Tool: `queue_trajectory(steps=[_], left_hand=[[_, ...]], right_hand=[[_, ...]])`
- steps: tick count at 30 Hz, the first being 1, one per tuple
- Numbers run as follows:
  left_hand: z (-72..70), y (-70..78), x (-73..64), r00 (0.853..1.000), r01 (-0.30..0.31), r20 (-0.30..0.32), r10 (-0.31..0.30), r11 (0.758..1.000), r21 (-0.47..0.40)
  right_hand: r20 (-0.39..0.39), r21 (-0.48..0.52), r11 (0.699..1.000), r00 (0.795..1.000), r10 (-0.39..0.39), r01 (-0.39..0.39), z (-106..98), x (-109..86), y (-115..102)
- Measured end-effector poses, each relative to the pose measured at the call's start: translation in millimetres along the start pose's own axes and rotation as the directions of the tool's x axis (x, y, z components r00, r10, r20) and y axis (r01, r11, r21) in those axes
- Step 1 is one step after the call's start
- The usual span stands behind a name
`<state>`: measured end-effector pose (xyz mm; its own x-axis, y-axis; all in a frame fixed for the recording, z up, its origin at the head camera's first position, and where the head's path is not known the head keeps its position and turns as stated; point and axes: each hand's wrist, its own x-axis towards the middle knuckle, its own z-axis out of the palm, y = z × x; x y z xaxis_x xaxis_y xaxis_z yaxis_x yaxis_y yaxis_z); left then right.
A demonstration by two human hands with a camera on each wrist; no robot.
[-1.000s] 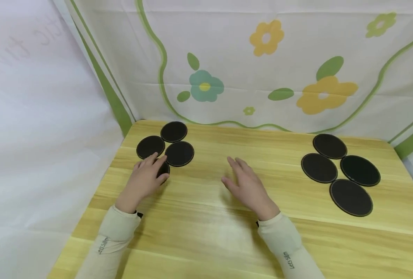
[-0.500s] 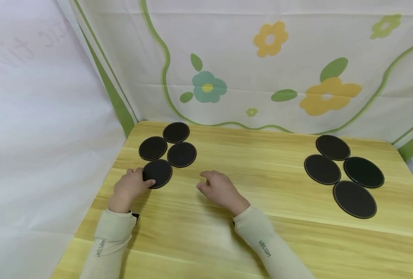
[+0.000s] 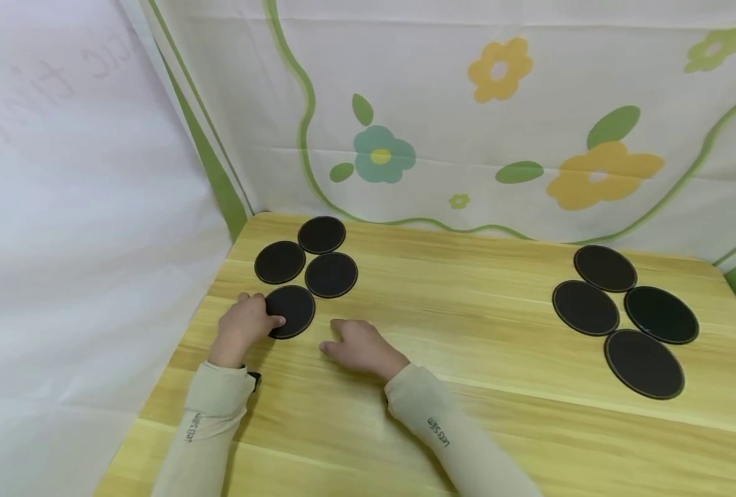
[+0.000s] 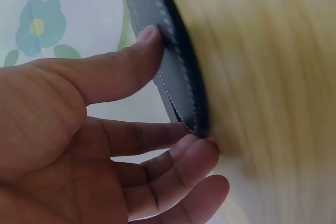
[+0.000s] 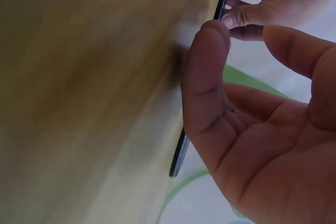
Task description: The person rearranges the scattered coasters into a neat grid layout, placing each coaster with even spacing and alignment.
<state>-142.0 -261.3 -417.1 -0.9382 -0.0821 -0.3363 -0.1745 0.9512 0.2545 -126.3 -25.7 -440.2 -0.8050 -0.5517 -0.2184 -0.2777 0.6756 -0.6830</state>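
Observation:
My left hand (image 3: pixel 242 330) holds the near-left rim of a round black coaster (image 3: pixel 293 308), thumb on its top face and fingers at its edge. In the left wrist view the coaster (image 4: pixel 176 72) shows pale stitching along its rim, and the thumb (image 4: pixel 126 69) lies flat against it. To the right of this coaster hovers my right hand (image 3: pixel 362 348), empty, fingers loosely bent toward it but apart. Just beyond lie three more black coasters: one at the left (image 3: pixel 279 262), one at the right (image 3: pixel 331 275) and one at the back (image 3: pixel 322 235).
Several similar black coasters (image 3: pixel 644 364) lie in a cluster on the right side of the wooden table (image 3: pixel 455 310). A white cloth with printed flowers (image 3: pixel 430 103) hangs behind the table, and a white sheet (image 3: pixel 82 241) hangs along the left.
My left hand has come from over the nearest left coaster to its near-left rim and taken hold there. The right hand has moved left, toward that coaster. The view has shifted slightly.

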Motion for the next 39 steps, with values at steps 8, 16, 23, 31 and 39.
queue_trajectory(steps=[8,16,23,31,39], left_hand=[[2.0,6.8,-6.6,0.999,-0.038,-0.012,0.038,0.999,-0.022],[10.1,13.5,-12.7,0.999,-0.053,-0.013,0.052,0.995,-0.079],[13.2,13.1,-17.7,0.998,-0.058,-0.011,0.057,0.987,-0.149],[21.1,17.8,-22.0,0.994,-0.091,0.031,0.106,0.945,-0.315],[27.5,34.7,-22.2,0.99,-0.126,0.02,0.142,0.928,-0.352]], right_hand=[[0.113,0.24,0.964,0.99,0.086,-0.112,6.4,1.1,-8.9],[0.138,0.415,0.893,0.982,0.129,-0.176,13.5,4.4,-11.4],[0.101,0.575,0.793,0.979,0.176,-0.202,17.2,1.6,-7.7],[-0.031,0.763,0.636,0.975,0.219,-0.118,9.0,-2.8,0.0],[-0.054,0.78,0.616,0.968,0.245,-0.112,-1.6,-9.7,11.4]])
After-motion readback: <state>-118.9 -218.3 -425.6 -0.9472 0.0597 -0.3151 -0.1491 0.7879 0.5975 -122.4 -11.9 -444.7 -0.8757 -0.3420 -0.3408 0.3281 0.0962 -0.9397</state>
